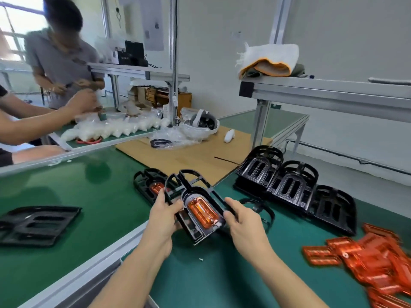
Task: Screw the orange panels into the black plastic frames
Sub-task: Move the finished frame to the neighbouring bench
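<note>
Both the left hand [163,215] and right hand [239,215] grip the black frame [195,192]; keep it level so the seated orange panel [202,210] stays aligned for screwing

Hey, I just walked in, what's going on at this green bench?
A person is holding a black plastic frame above the green bench, the left hand and the right hand gripping opposite sides. An orange panel sits in its middle. Another fitted frame lies just behind. Empty black frames are stacked to the right, near a pile of loose orange panels.
</note>
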